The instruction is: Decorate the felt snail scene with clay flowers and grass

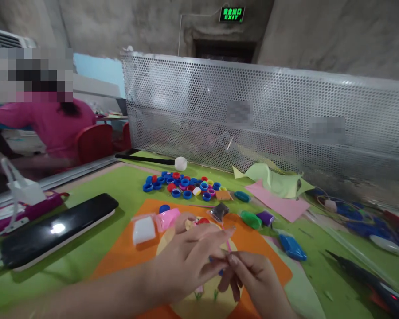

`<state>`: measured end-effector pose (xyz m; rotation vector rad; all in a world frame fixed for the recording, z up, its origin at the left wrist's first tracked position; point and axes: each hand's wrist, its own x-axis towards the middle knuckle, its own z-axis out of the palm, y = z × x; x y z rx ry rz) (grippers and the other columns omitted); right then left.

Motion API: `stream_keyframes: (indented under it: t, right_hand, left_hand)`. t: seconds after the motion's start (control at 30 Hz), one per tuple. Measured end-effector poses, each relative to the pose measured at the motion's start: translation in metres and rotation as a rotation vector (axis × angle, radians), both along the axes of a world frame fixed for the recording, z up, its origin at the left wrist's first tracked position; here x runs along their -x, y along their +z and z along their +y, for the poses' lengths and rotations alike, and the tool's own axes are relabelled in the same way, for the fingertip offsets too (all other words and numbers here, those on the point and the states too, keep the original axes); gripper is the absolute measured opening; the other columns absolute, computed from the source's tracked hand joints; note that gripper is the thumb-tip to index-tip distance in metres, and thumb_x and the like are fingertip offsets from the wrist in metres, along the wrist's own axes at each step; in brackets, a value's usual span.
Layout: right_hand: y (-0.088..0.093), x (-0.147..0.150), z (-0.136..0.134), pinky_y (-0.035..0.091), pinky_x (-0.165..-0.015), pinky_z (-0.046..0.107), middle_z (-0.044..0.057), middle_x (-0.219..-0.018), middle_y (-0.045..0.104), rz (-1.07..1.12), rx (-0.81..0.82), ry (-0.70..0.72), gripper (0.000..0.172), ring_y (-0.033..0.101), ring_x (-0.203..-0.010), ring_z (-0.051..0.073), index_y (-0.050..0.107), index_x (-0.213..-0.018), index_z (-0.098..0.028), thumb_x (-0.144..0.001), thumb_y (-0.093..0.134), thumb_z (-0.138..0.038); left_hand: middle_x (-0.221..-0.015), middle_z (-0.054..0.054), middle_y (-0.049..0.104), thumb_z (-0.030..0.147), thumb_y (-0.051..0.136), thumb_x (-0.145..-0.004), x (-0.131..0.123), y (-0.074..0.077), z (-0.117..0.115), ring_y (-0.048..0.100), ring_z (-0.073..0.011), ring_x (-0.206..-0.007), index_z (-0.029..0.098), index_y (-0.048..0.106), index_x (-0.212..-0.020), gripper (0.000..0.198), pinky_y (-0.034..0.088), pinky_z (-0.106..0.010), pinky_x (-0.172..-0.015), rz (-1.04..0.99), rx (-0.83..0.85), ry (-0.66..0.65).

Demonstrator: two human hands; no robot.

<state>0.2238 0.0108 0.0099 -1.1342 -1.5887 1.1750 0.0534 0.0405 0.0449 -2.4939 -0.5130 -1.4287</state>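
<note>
My left hand (194,252) reaches over the round yellow piece (182,305) on the orange sheet (115,254), its fingertips close to those of my right hand (252,274). Both hands are closed in pinches that meet at the centre. Whatever lies between the fingertips is too small to make out; a thin pink strip (228,245) shows just above them. Small green marks (216,294) are on the yellow piece below my hands. A white packet (144,230) and a pink packet (169,218) lie left of my left hand.
Many coloured bottle caps (187,194) lie behind the orange sheet. Clay packets, one blue (292,246), sit at the right, near a glue gun (372,279). A black case (60,230) lies left. A mesh partition (252,106) stands behind; a person in pink (49,124) sits beyond.
</note>
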Motion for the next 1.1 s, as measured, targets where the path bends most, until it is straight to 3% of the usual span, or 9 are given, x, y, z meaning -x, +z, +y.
stream_keyframes:
  t: [0.17, 0.33, 0.6, 0.73, 1.0, 1.1]
  right_hand:
    - [0.003, 0.003, -0.001, 0.035, -0.036, 0.014, 0.001, -0.049, 0.062, 0.177, 0.169, -0.072, 0.04, 0.046, -0.035, 0.004, 0.062, -0.064, -0.015, -0.07, 0.063, -0.054]
    - [0.006, 0.001, 0.001, 0.036, -0.034, 0.016, 0.0, -0.047, 0.059, 0.171, 0.227, -0.092, 0.041, 0.044, -0.033, 0.005, 0.063, -0.065, -0.015, -0.065, 0.066, -0.055]
    - [0.001, 0.001, -0.001, 0.036, -0.035, 0.015, 0.002, -0.047, 0.061, 0.113, 0.142, -0.164, 0.043, 0.044, -0.034, 0.005, 0.063, -0.055, -0.016, -0.065, 0.065, -0.058]
    - [0.0, 0.0, -0.003, 0.038, -0.035, 0.018, 0.003, -0.048, 0.061, 0.047, 0.082, -0.135, 0.043, 0.046, -0.035, 0.007, 0.065, -0.055, -0.017, -0.07, 0.061, -0.057]
    - [-0.004, -0.002, -0.006, 0.039, -0.035, 0.018, 0.002, -0.05, 0.061, -0.089, 0.004, -0.178, 0.039, 0.047, -0.033, 0.007, 0.063, -0.06, -0.017, -0.076, 0.056, -0.052]
    - [-0.002, 0.0, -0.008, 0.038, -0.035, 0.018, 0.002, -0.051, 0.06, -0.133, -0.076, -0.213, 0.034, 0.045, -0.035, 0.008, 0.063, -0.06, -0.018, -0.076, 0.057, -0.047]
  left_hand:
    - [-0.082, -0.001, 0.071, 0.015, 0.052, -0.086, 0.006, 0.001, 0.001, 0.063, -0.0129, -0.089, 0.007, 0.051, -0.104, 0.019, 0.05, -0.023, -0.072, 0.055, -0.154, 0.041]
    - [-0.082, 0.001, 0.072, 0.006, 0.053, -0.082, 0.01, 0.0, 0.002, 0.057, -0.017, -0.105, 0.004, 0.052, -0.104, 0.022, 0.045, -0.027, -0.083, 0.121, -0.225, 0.006]
    - [-0.082, 0.003, 0.07, 0.007, 0.054, -0.082, 0.01, -0.008, 0.003, 0.059, -0.0168, -0.089, 0.004, 0.048, -0.112, 0.03, 0.041, -0.032, -0.069, 0.111, -0.151, 0.006]
    - [-0.081, 0.002, 0.07, 0.009, 0.058, -0.079, 0.006, -0.013, 0.0, 0.06, -0.0174, -0.081, 0.003, 0.045, -0.116, 0.039, 0.039, -0.032, -0.061, 0.109, -0.127, 0.03]
    - [-0.072, 0.002, 0.07, 0.009, 0.055, -0.078, -0.004, -0.018, -0.006, 0.061, -0.0162, -0.072, 0.004, 0.045, -0.115, 0.039, 0.042, -0.034, -0.075, -0.012, -0.032, 0.135]
    - [-0.067, 0.003, 0.07, 0.006, 0.054, -0.075, -0.007, -0.018, -0.008, 0.062, -0.0179, -0.07, 0.005, 0.04, -0.12, 0.048, 0.041, -0.037, -0.075, -0.02, 0.013, 0.134]
